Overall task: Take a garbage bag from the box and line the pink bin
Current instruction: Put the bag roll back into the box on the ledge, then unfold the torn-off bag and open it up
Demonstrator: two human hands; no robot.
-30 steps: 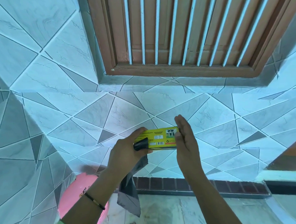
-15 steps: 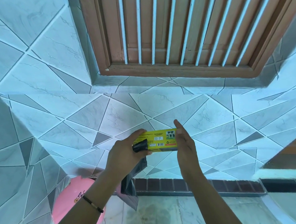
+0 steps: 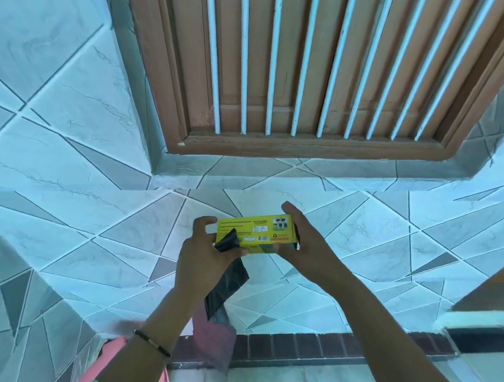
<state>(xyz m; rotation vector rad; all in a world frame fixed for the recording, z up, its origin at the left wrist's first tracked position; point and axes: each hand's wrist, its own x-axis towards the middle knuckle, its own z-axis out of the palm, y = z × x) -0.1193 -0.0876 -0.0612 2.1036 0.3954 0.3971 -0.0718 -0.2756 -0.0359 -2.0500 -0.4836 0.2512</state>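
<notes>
A yellow box (image 3: 255, 230) of garbage bags is held up in front of the tiled wall. My right hand (image 3: 301, 238) grips its right end. My left hand (image 3: 203, 251) pinches a black garbage bag (image 3: 226, 282) at the box's left end, with the upper fingers spread. The bag hangs down in a folded strip past my left wrist. The pink bin (image 3: 113, 348) stands on the floor at lower left, mostly hidden behind my left forearm.
A tiled wall (image 3: 68, 171) fills the view ahead and to the left. A brown wooden window (image 3: 311, 71) with white bars sits above. A dark brick skirting (image 3: 311, 348) runs along the floor. A wooden edge (image 3: 501, 288) juts in at right.
Both hands have lifted the box a little higher and closer to the wall. More of the black bag hangs out below my left hand.
</notes>
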